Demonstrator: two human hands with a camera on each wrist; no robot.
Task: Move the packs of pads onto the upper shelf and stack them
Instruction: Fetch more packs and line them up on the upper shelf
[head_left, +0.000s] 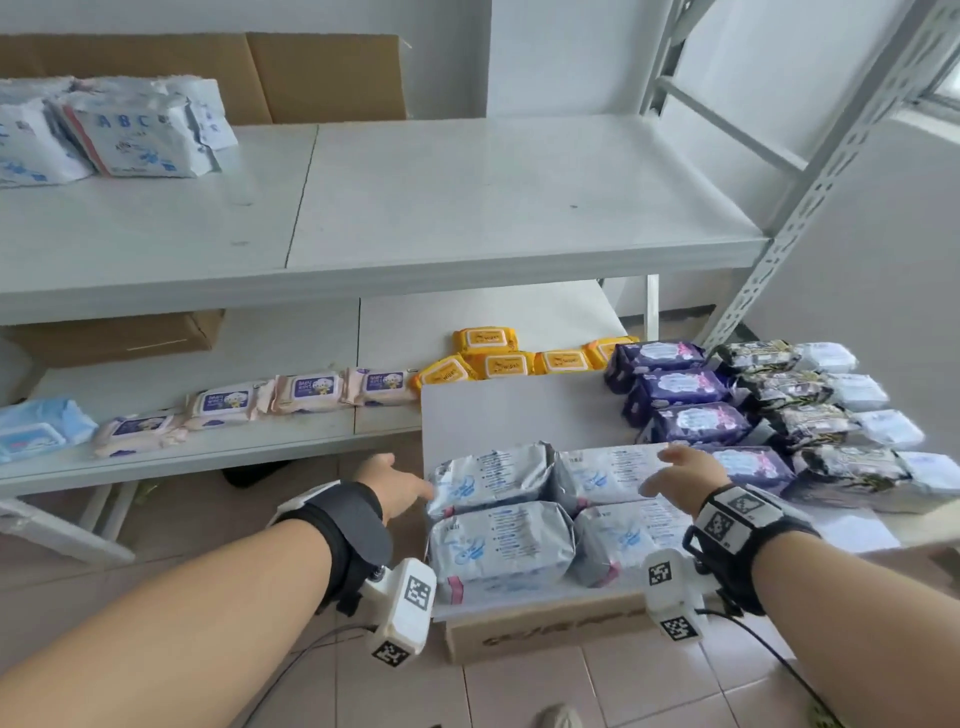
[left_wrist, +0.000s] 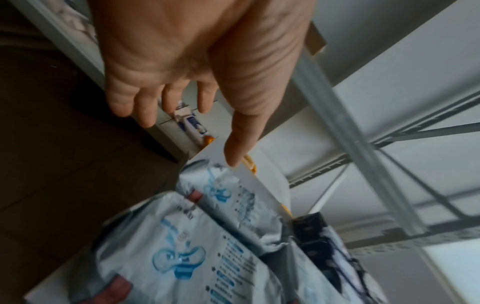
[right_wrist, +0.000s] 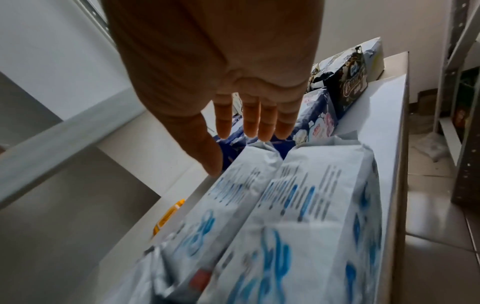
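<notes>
Pads (head_left: 501, 543): four white packs, two by two, on board (head_left: 519, 415) between spread, empty left hand (head_left: 395, 486) and right hand (head_left: 685, 478). Beside: four purple packs (head_left: 675, 387), four black (head_left: 789, 389). Upper shelf (head_left: 467, 208): ABC packs (head_left: 135, 135).

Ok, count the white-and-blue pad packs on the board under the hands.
4, in a two-by-two block: far left, far right, near left, near right. Any underneath would be hidden.

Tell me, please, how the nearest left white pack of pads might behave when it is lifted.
The near-left white pack looks puffy with crinkled film, so probably soft and light. Its glossy wrap may be slippery. Flat-sided, it is unlikely to roll.
</notes>
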